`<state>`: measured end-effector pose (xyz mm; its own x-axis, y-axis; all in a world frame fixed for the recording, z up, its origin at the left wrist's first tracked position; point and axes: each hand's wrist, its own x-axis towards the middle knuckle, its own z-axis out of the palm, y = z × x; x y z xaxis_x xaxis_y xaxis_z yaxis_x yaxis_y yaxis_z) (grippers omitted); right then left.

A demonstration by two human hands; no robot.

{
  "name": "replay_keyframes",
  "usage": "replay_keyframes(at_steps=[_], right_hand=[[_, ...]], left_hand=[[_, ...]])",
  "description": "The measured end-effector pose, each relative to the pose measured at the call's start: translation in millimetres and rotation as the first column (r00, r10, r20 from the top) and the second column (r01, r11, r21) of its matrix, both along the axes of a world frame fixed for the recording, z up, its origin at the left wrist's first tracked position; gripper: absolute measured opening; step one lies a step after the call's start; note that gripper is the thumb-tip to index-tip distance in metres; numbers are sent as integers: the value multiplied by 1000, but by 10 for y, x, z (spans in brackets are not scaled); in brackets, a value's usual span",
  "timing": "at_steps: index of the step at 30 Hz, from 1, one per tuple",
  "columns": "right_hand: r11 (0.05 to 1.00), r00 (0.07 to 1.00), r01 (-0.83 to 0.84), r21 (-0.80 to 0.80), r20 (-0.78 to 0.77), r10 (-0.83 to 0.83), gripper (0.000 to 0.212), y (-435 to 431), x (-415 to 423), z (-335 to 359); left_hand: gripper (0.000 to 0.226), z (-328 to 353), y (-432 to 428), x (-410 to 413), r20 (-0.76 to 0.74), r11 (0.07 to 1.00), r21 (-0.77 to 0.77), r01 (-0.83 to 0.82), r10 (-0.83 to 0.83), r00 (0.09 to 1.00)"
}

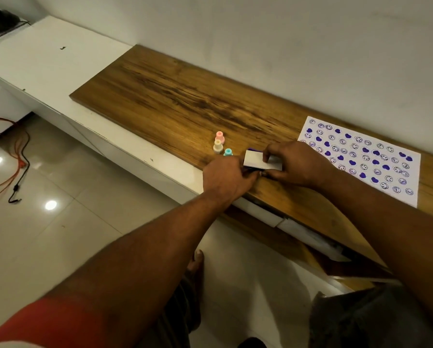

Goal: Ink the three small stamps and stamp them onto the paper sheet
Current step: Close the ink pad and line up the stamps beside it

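Three small stamps stand close together on the wooden board [175, 96]: a pink stamp [220, 136], a cream stamp [218, 146] in front of it, and a teal stamp [228, 152] to the right. Just right of them is the ink pad [258, 162], a flat case with a white lid and purple ink showing at its far edge. My left hand [225, 178] grips its left end. My right hand [294, 163] pinches the lid from the right. The paper sheet [361, 156], covered with several purple smileys and hearts, lies at the right.
The board rests on a white counter [47, 64] against a pale wall. Orange and black cables [19, 169] trail over the glossy tiled floor at the left. My bare foot [196, 264] and dark shorts show below the counter edge.
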<state>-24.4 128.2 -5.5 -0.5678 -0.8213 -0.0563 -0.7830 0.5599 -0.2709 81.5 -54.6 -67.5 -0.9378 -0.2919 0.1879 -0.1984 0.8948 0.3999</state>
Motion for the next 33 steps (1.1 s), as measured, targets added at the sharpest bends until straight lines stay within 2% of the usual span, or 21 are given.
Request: replay_keyframes(at_steps=[7, 11, 16, 20, 25, 33], right_hand=[[995, 993, 95, 43, -67, -92, 62, -28, 139, -22], [988, 985, 147, 49, -103, -142, 61, -73, 219, -44], [980, 978, 198, 2, -64, -197, 58, -102, 289, -42], [990, 989, 142, 1, -42, -141, 60, -98, 263, -24], [997, 997, 77, 29, 24, -78, 70, -99, 167, 32], [988, 986, 156, 17, -66, -155, 72, -105, 183, -23]], left_hand=[[58, 5, -12, -31, 71, 1000, -5, -14, 14, 997], [52, 47, -31, -3, 36, 1000, 31, 0, -1, 999], [53, 61, -12, 13, -1, 999, 42, -2, 2, 1000], [42, 81, -4, 2, -30, 999, 41, -32, 33, 999], [39, 102, -20, 1, -61, 997, 23, -71, 72, 996], [52, 109, 9, 3, -54, 997, 16, -71, 72, 996]])
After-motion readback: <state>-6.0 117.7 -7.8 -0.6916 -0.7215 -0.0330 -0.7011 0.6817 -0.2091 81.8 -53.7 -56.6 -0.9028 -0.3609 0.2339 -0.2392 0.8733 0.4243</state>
